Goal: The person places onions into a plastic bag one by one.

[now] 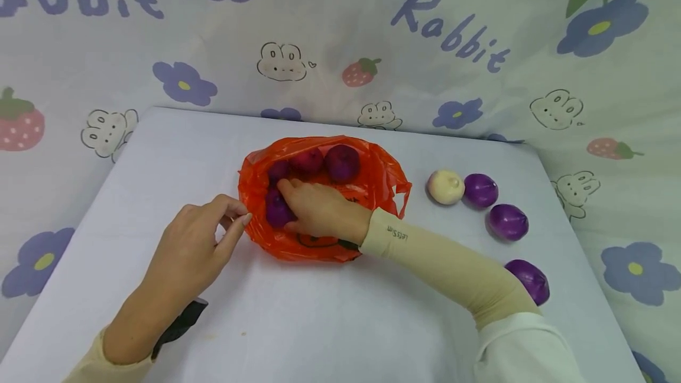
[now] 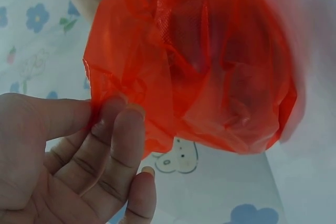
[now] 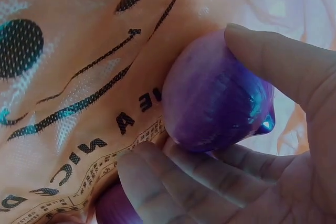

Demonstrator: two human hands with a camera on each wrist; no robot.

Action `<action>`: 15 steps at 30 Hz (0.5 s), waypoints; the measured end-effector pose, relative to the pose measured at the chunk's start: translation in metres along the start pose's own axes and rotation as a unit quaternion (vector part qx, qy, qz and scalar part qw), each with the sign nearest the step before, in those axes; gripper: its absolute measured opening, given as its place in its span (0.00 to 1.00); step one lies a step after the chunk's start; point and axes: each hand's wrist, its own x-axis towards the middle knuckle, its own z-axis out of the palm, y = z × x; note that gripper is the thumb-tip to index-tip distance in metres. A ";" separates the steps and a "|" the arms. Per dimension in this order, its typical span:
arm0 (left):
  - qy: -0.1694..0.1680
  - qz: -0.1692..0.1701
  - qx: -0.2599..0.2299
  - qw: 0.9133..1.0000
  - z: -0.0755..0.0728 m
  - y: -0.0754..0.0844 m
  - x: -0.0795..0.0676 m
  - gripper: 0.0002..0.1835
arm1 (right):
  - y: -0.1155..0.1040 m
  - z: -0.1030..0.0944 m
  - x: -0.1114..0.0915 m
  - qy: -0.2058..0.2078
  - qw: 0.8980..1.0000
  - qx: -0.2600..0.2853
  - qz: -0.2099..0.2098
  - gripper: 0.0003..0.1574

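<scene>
An orange-red plastic bag (image 1: 380, 179) stands with its mouth up in the middle of the table, several purple onions inside. At its left rim my left hand (image 1: 194, 241) pinches the thin plastic between thumb and fingers; the left wrist view shows the bag's side (image 2: 231, 87) beyond the fingertips. My right hand (image 1: 321, 208) reaches into the bag from the right. It holds a shiny purple onion (image 3: 210, 93), thumb on one side and fingers on the other. A second onion (image 3: 115, 205) shows partly behind those fingers. At the bag's back lies another onion (image 1: 342, 163).
Right of the bag lie a peeled whitish onion (image 1: 446, 187) and purple onions (image 1: 481, 190), (image 1: 508, 222) on the white table (image 1: 298, 324). One more purple onion (image 1: 529, 281) is partly behind the right forearm. A patterned cloth (image 1: 330, 28) hangs behind the table.
</scene>
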 end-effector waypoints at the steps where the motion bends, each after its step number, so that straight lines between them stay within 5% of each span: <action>1: -0.005 -0.003 -0.001 1.000 0.000 0.000 -0.001 0.11 | 0.000 0.001 0.000 -0.001 1.000 -0.007 0.002 0.41; 15: -0.005 0.004 0.005 1.000 0.000 -0.002 0.002 0.12 | 0.002 0.006 0.000 0.024 0.998 -0.049 -0.006 0.48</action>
